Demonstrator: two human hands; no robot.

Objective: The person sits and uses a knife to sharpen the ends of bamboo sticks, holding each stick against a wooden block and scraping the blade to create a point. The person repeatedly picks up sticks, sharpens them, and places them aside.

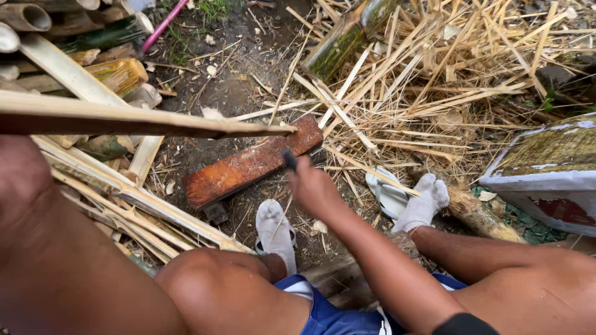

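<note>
- Right hand (312, 188): centre of view, fingers clenched around a dark tool handle (290, 159); only the short dark end shown above the fist, the rest hidden.
- Bamboo strip (143, 122): long, pale, split length running from the left edge to a tip near centre, just above and beside the dark tool handle; tip poised over the wooden block.
- Left hand: out of sight; left forearm (56, 248) filling the lower left corner beneath the near end of the bamboo strip; state of its fingers impossible to tell.
- Wooden block (251, 164): reddish-brown, weathered, lying slantwise on the dirt ground (230, 87), directly beyond the right hand.
- Feet in grey socks (275, 229): one just below the wooden block, the other to the right beside a pale sandal (385, 193).
- Blue shorts (335, 316): lower centre, between bare knees.
- Stacked bamboo poles and split slats (81, 74): left side, upper corner down to the knee.
- Heap of straw-coloured bamboo shavings (434, 80): upper right, with a green bamboo section (341, 40) lying across it.
- White-edged box (546, 167): right edge.
</note>
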